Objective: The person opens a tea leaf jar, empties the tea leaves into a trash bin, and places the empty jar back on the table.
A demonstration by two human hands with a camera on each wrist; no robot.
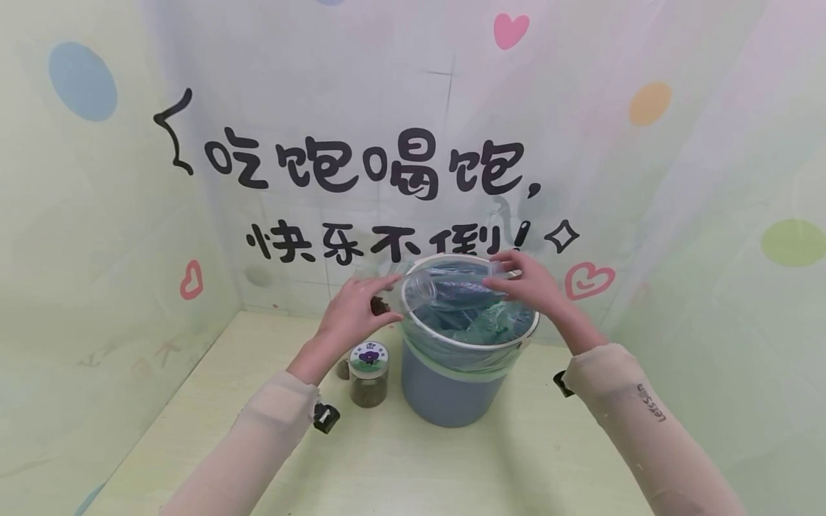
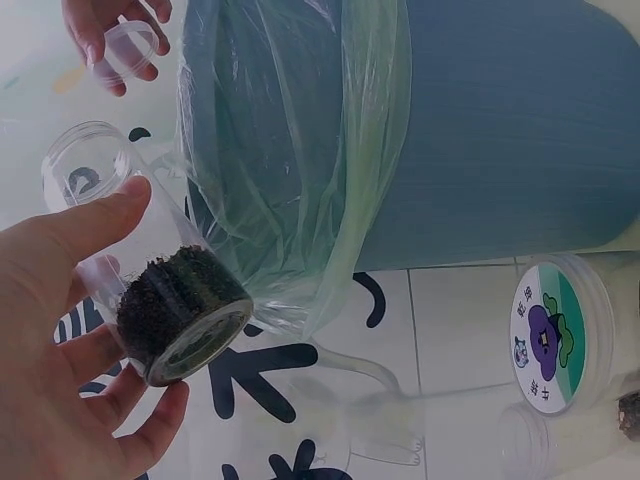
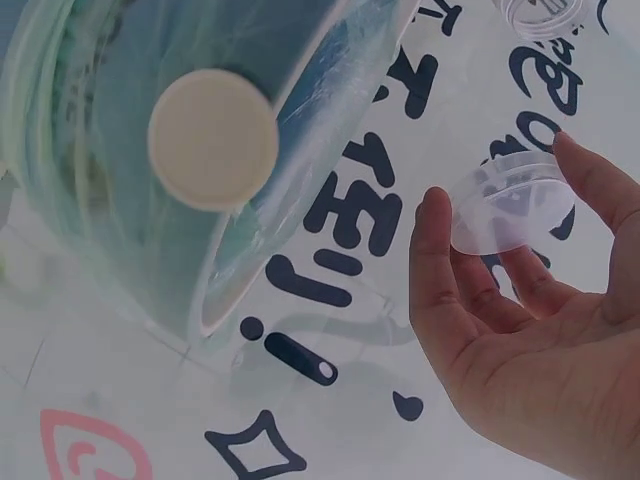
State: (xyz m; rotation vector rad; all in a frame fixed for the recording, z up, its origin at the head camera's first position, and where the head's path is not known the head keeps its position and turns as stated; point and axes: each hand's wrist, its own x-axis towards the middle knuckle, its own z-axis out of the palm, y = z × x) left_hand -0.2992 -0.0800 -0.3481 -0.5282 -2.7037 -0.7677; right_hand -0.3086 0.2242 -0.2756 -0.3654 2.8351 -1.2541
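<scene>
My left hand (image 1: 351,304) grips a clear jar (image 1: 421,288), its fingers and thumb round the side. The jar is tilted, its open mouth over the near left rim of a blue bin (image 1: 452,401). Dark, crumbly material (image 2: 180,310) lies at the jar's bottom end in the left wrist view; its exact kind cannot be told. Above the bin's right side, my right hand (image 1: 529,283) pinches a round clear lid (image 3: 510,205) between thumb and fingers, apart from the jar. A thin green plastic bag (image 1: 493,322) lines the bin and folds over its rim.
A second jar (image 1: 369,390) with a printed lid and dark contents stands on the pale table (image 1: 387,473), left of the bin. Part of another small thing (image 1: 343,369) shows behind it. A printed backdrop (image 1: 387,86) rises close behind the bin.
</scene>
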